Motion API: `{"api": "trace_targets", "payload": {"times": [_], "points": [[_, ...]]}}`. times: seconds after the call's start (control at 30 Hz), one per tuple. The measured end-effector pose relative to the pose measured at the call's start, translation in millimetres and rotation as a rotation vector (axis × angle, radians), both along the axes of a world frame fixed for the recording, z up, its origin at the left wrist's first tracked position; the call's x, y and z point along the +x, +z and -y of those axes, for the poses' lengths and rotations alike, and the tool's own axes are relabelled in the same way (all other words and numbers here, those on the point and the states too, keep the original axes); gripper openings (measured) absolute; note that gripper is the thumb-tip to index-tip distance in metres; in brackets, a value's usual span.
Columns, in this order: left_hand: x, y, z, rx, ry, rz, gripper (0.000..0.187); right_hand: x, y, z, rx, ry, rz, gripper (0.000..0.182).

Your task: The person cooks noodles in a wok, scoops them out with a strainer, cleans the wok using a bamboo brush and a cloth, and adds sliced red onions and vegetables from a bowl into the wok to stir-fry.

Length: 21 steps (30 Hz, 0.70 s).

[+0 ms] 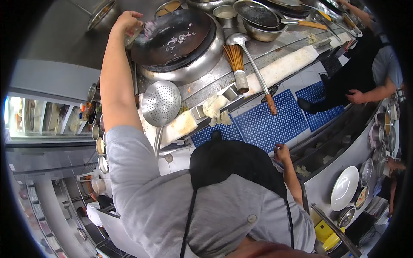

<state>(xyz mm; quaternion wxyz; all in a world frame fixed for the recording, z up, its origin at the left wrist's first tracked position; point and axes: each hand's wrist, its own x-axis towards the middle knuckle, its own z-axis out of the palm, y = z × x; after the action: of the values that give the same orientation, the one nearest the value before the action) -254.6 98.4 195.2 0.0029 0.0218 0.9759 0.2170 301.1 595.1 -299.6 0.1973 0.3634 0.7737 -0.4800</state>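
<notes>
My left hand (128, 22) reaches out over the left side of a dark wok (172, 38). Its fingers are closed on the edge of a small bowl (133, 39), tipped beside the wok and partly hidden by the hand. Purple onion slices (149, 29) blur in the air just off the bowl. More onion pieces (178, 41) lie scattered in the wok, which sits on a round steel burner ring (189, 71). Low beside my body, my right hand (282, 152) has curled fingers; what they hold, if anything, cannot be made out.
A perforated skimmer (161, 103) lies nearest the wok's front. Right of it are a bamboo brush (235, 64), a long ladle (254, 64) and a wood-handled pan (258, 15) over a bowl. A co-worker (365, 64) stands at the right; blue mats (271, 116) cover the floor.
</notes>
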Motion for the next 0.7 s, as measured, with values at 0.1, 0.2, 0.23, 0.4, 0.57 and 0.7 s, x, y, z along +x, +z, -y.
{"api": "trace_targets", "payload": {"times": [0.1,0.2,0.23,0.4,0.57,0.7], "points": [[-15,0,3,-0.060,-0.042,0.088,0.053,-15,22,10,-0.052,-0.025,-0.064,0.035],[-45,-6,24,-0.269,-0.075,-0.206,0.039,-22,57,2,-0.014,0.065,-0.209,0.031],[-42,-4,20,-0.420,-0.119,-0.376,0.034,-22,65,-1,0.001,0.101,-0.269,0.030],[-39,-9,15,-0.560,-0.129,-0.446,0.036,-23,183,-8,0.345,0.080,-0.344,0.022],[-77,-56,15,-0.700,-0.049,-0.664,0.095,9,237,-74,0.586,-0.404,-0.779,0.023],[-27,-28,-47,-0.991,0.123,-0.667,0.076,56,252,-179,0.312,-1.352,-1.144,0.020]]}}
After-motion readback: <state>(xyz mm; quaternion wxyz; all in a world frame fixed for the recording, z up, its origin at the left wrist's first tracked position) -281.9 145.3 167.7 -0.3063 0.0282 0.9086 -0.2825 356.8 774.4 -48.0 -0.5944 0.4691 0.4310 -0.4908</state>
